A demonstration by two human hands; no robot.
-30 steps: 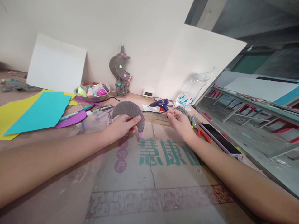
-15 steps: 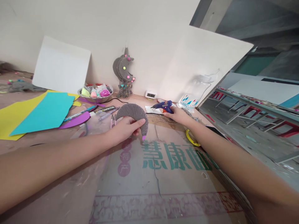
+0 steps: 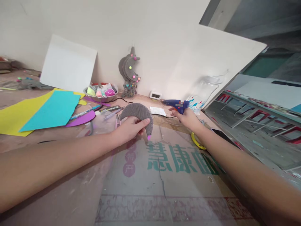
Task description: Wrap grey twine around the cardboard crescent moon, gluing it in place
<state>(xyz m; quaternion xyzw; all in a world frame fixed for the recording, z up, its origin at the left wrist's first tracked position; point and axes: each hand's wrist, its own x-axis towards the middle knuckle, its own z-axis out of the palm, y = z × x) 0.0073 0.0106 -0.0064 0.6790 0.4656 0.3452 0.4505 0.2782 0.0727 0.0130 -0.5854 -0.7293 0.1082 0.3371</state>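
My left hand [image 3: 130,129] is closed around a grey yarn-wrapped crescent [image 3: 138,113], held just above the cardboard sheet [image 3: 164,175]; a bit of pink shows at the crescent's lower tip. My right hand [image 3: 187,117] grips the handle of a blue hot glue gun [image 3: 175,103], lifted off the table with its nozzle pointing left. A white paper scrap [image 3: 158,110] lies under the gun.
Teal [image 3: 53,110], yellow and purple paper sheets lie at the left with pens. A metal bowl [image 3: 101,94] of coloured pieces, a finished grey moon ornament [image 3: 129,70], a small clock [image 3: 155,95], a plastic jar [image 3: 202,92] and a yellow tape ring [image 3: 196,141] stand around.
My right hand reached from the table centre to the glue gun, took hold of it and raised it. My left hand kept holding the crescent.
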